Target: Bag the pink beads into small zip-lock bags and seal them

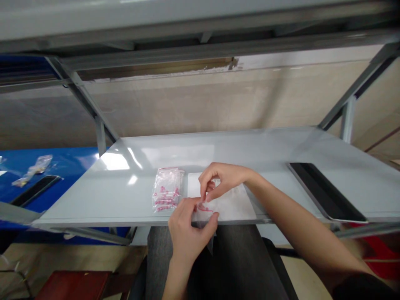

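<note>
My left hand (187,229) grips a small clear zip bag (204,216) at the front edge of the grey table (250,154), fingers wrapped round its top. My right hand (221,179) is pinched just above the bag's mouth, holding small pink pieces (203,206) at the opening. A stack of filled clear bags with pink pieces (167,189) lies to the left of my hands. A white sheet (231,202) lies flat under my right hand.
A black tray (325,191) rests at the table's right edge. A blue table (71,162) at left carries another black tray (34,189) and small bags (34,168). Metal frame posts (100,133) rise at both back corners. My lap is below the table.
</note>
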{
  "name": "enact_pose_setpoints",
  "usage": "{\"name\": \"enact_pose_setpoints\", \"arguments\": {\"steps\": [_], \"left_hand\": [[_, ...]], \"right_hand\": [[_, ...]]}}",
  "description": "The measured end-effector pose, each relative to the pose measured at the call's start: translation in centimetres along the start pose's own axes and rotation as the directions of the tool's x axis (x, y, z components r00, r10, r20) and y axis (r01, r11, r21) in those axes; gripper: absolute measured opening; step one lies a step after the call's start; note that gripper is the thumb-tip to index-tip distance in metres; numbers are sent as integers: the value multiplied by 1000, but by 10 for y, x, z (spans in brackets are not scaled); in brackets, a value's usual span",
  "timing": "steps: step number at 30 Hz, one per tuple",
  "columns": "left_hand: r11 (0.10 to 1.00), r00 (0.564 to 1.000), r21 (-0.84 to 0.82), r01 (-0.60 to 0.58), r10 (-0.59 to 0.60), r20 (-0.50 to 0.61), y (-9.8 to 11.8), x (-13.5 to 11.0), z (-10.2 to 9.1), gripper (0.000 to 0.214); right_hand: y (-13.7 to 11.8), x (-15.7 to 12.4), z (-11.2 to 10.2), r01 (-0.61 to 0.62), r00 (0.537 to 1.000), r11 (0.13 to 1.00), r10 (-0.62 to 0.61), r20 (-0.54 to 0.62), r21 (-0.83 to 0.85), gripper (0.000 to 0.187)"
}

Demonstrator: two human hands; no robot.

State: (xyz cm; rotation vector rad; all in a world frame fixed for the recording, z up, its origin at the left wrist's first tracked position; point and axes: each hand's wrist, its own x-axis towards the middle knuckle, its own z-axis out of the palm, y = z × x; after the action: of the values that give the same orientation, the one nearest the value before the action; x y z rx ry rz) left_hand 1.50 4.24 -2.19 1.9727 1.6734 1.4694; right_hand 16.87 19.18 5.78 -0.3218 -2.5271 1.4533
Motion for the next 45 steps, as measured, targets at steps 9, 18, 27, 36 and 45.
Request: {"name": "enact_pose_setpoints", "arguments": {"steps": [9,18,27,36,45], "left_hand": [[1000,1000,-4,-12,12,-3,-2,-1,1,20],[1000,1000,0,-14,14,-1,-1,-1,0,19],[999,999,-7,-34,34,3,-4,-1,1,21],[1000,1000,-13,-16,17,6,-3,-1,0,21],[1000,1000,8,17,-16,-1,1,0,1,20]], "right_hand": [[18,-4,-12,-273,931,940,205,-301,-204,12],[27,-1,-5,-287,945,892,205,-253,-349,14],[11,-2,-6,-99,987,971,69,-144,-218,8],[1,-5,-1,94,995,989,-96,8,117,25],[-2,-2,1,139,989,990,-141,53,38,26]]}}
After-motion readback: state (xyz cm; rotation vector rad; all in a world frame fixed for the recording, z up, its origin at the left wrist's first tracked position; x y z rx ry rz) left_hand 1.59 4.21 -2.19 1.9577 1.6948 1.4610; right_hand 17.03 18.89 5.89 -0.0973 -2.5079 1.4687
